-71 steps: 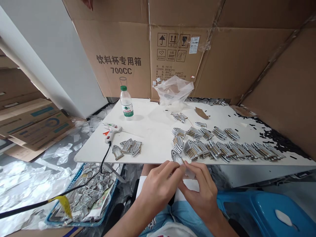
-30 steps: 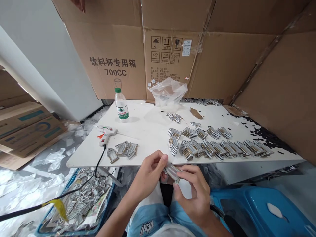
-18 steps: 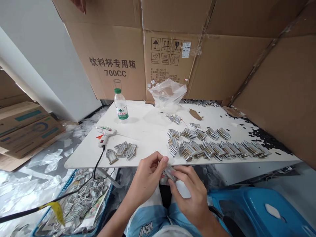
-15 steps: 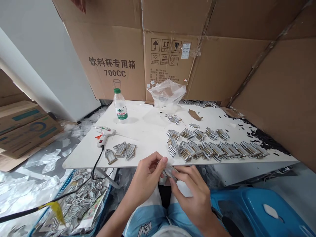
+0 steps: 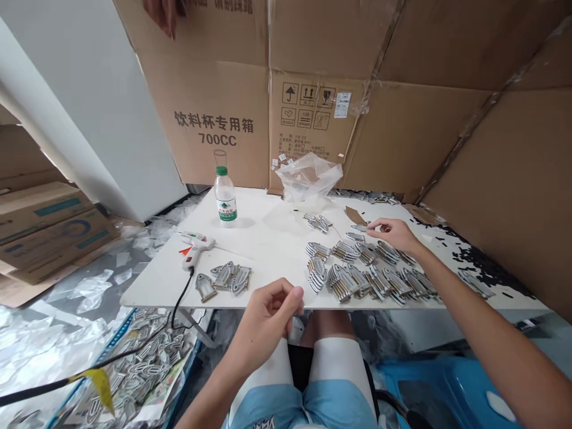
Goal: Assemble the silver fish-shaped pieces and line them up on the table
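Note:
My right hand (image 5: 393, 234) reaches over the right half of the white table, its fingertips closed on the end of a small arched metal piece (image 5: 360, 227). Just below that piece lies a similar metal piece (image 5: 356, 237). Overlapping rows of silver-and-gold arched pieces (image 5: 342, 283) spread under and beside my right forearm. My left hand (image 5: 272, 316) stays at the table's front edge above my lap, fingers curled and thumb against them; whatever they may hold is hidden. Left of it on the table rests a small group of the same pieces (image 5: 223, 277).
A glue gun (image 5: 195, 250) with a black cord lies on the left, near a green-capped bottle (image 5: 226, 199). A clear plastic bag (image 5: 308, 176) sits against the cardboard wall (image 5: 227, 83). Black bits scatter at right. Below are a blue crate (image 5: 107, 345) of pieces and a blue stool (image 5: 429, 381).
My right hand has left my left hand and moved up and right across the table with a metal piece. My left hand has stayed near the table edge. The view has shifted slightly.

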### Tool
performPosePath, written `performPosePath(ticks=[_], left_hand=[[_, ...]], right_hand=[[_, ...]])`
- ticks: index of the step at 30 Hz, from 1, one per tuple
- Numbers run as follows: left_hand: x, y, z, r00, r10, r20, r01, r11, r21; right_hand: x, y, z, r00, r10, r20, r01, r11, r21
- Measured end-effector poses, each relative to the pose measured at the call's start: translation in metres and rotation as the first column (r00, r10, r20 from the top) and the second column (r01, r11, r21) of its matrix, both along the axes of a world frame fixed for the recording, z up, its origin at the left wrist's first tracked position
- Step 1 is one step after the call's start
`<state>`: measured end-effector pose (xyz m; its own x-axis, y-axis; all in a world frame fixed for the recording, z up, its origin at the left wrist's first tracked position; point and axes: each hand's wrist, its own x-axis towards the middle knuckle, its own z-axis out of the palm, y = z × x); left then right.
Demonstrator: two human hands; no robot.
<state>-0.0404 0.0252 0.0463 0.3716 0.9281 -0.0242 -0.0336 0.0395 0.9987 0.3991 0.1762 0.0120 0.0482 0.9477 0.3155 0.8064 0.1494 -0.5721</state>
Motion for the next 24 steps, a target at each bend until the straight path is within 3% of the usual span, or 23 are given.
performPosePath(ticks=[3,7,14,18,24], left_hand=[[-0.001,0.000,0.000,0.999,-0.035,0.008,0.036,0.999,-0.020],[-0.004,0.001,-0.001,0.999,-0.029,0.024,0.030,0.997,-0.066],[-0.012,0.004,0.001,0.999,-0.022,0.038,0.026,0.996,-0.088],[-0.011,0.006,0.001,0.998,-0.001,0.057,0.005,0.996,-0.084],[-0.008,0.007,-0.006,0.994,0.007,0.113,0.003,0.995,-0.095]], right_hand=[[0.013,0.027,-0.015,0.999,0.039,0.030,-0.037,0.997,-0.071],[0.016,0.041,-0.028,0.995,0.067,0.072,-0.055,0.987,-0.149],[0.012,0.056,-0.024,0.982,0.124,0.143,-0.082,0.959,-0.270],[-0.024,0.081,-0.019,0.983,0.077,0.168,-0.033,0.968,-0.247],[-0.105,0.119,-0.032,0.972,0.029,0.234,0.040,0.957,-0.286]])
